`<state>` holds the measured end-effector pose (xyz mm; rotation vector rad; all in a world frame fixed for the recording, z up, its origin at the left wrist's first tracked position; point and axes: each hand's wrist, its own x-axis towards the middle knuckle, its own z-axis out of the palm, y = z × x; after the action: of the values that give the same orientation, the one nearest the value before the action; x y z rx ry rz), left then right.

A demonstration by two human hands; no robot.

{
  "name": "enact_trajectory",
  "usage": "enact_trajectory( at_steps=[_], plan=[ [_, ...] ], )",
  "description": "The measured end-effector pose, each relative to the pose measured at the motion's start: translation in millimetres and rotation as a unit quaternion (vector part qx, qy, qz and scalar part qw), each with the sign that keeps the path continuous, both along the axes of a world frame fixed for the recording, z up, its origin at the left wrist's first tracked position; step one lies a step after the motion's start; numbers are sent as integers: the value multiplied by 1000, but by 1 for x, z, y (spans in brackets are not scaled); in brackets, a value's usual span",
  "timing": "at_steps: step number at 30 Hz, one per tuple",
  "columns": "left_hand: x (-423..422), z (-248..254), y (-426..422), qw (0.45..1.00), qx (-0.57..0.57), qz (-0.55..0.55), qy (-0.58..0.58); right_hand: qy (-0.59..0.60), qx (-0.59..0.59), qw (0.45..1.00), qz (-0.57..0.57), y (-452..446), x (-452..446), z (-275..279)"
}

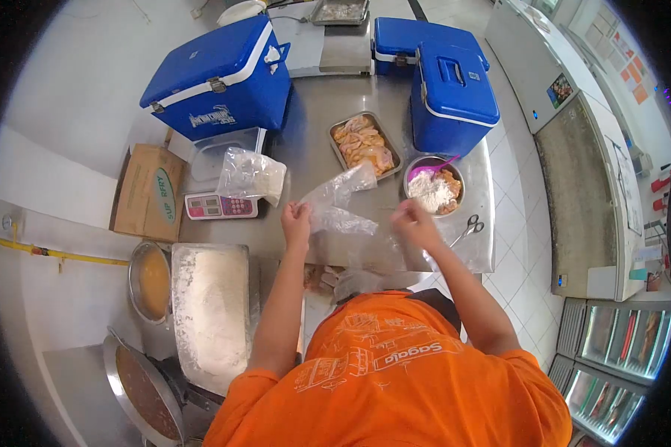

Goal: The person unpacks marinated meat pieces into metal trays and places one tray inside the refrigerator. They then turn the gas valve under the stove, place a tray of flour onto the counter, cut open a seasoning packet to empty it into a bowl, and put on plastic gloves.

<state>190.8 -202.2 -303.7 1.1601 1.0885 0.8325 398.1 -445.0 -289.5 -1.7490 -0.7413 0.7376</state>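
My left hand (297,223) pinches the edge of a clear plastic bag (341,205), which spreads crumpled over the steel table. To its right my right hand (416,225) is smeared by motion, its fingers unclear. A faint clear film shows below it, but I cannot tell whether the hand holds it. Just beyond the right hand stands a steel bowl (463,200) with white flour (431,192), raw meat pieces and a purple scoop (430,168). Scissors (468,229) lie beside the bowl. Farther back, a metal tray (397,146) holds raw marinated chicken (363,143).
Blue coolers (216,82) (455,97) stand at the back. On the left are a weighing scale (220,206) with a plastic bag (250,175) on it, a cardboard box (147,190), a flour tray (211,313), a bowl of orange liquid (153,281) and a wok (145,387).
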Motion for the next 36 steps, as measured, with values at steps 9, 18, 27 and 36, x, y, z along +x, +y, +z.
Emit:
enact_trajectory(
  at_steps=[9, 18, 27, 36],
  plan=[
    [-19, -75, 22, 997, -45, -34, 44, -310, -161, 684, 640, -2, -111, -113],
    [-42, -100, 30, 986, 16, 62, 153, -94, -214, 940, 247, -167, 6, 24],
    [-44, -31, -21, 808, 430, -209, 345, 224, -446, 852, 161, -387, -169, -45],
    [-36, -118, -21, 710, 474, -375, 361, 282, -356, 889, -62, -396, -242, -69]
  ],
)
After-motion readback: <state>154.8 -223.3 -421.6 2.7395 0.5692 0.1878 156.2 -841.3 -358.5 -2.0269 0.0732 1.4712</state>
